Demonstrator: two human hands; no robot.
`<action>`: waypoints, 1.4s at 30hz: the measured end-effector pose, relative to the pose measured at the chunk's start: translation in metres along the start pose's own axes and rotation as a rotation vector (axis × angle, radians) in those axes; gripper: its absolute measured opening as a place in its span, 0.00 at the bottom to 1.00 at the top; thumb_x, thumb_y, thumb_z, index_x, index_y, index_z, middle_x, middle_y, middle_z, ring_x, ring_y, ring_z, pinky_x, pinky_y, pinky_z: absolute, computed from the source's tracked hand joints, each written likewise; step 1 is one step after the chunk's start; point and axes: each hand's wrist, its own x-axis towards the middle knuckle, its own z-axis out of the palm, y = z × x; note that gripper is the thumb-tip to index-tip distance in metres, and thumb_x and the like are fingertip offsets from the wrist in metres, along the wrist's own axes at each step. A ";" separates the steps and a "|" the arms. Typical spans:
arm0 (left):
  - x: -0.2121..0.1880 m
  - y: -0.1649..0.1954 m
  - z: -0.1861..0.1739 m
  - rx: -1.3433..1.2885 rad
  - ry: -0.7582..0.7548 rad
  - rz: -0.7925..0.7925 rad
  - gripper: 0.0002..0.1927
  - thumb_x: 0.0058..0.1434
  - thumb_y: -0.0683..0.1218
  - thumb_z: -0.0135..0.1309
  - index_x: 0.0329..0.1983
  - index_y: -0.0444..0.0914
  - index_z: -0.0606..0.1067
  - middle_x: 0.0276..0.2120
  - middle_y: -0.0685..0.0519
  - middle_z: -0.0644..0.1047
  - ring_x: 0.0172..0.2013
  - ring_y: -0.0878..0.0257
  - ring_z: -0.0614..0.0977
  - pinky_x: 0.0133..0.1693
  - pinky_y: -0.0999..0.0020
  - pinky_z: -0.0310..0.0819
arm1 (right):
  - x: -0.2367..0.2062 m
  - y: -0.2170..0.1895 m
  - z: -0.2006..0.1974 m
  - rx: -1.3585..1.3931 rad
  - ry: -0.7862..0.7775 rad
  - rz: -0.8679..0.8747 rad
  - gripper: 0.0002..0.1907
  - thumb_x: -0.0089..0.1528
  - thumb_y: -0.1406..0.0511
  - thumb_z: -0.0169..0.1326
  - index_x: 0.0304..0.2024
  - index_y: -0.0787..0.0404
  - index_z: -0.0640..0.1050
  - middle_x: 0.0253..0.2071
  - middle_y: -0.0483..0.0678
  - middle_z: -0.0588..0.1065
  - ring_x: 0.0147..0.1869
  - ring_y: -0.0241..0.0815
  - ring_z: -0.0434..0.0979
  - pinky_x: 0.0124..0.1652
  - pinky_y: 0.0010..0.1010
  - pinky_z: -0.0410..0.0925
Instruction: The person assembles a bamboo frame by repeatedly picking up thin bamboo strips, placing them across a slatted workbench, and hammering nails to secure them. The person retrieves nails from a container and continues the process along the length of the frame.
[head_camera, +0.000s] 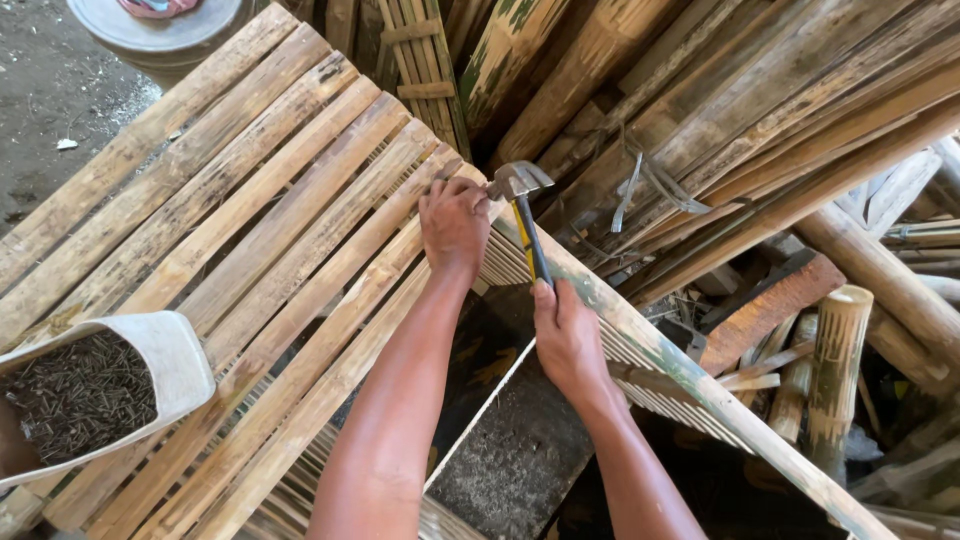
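Observation:
My right hand (568, 335) grips the yellow-and-black handle of a claw hammer (522, 205), whose steel head hovers just right of my left hand. My left hand (455, 222) presses down on the end of the bamboo slats (250, 230), its fingers pinched at the edge beside the hammer head; whether they pinch a nail is too small to tell. The slats form a flat panel that runs diagonally from the upper left. A long bamboo rail (690, 375) with green streaks crosses under the slat ends.
A cut white plastic container (175, 360) full of small dark nails lies on the slats at the lower left. Stacked bamboo poles (760, 110), a rusty flat piece (765, 310) and a short bamboo stump (835, 360) crowd the right. A round grey lid (160, 25) sits at top left.

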 end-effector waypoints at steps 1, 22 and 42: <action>0.000 0.000 0.001 -0.037 0.009 0.005 0.03 0.59 0.44 0.60 0.32 0.44 0.84 0.40 0.60 0.81 0.48 0.58 0.77 0.50 0.59 0.65 | 0.000 0.000 0.000 0.012 -0.035 0.066 0.21 0.71 0.54 0.40 0.48 0.62 0.76 0.22 0.52 0.75 0.24 0.46 0.73 0.25 0.39 0.63; -0.008 -0.018 0.023 -0.313 0.168 -0.016 0.17 0.52 0.30 0.50 0.42 0.37 0.80 0.52 0.46 0.77 0.56 0.47 0.75 0.57 0.54 0.70 | 0.010 0.004 0.007 0.547 0.109 -0.194 0.19 0.72 0.52 0.40 0.40 0.61 0.68 0.22 0.42 0.63 0.20 0.38 0.60 0.19 0.38 0.58; -0.078 -0.176 -0.379 0.422 -0.508 -0.597 0.13 0.55 0.44 0.60 0.42 0.35 0.81 0.44 0.35 0.80 0.46 0.39 0.82 0.49 0.47 0.76 | -0.170 -0.074 0.129 0.847 -0.565 0.082 0.21 0.71 0.50 0.42 0.39 0.62 0.68 0.20 0.40 0.61 0.17 0.28 0.57 0.16 0.25 0.56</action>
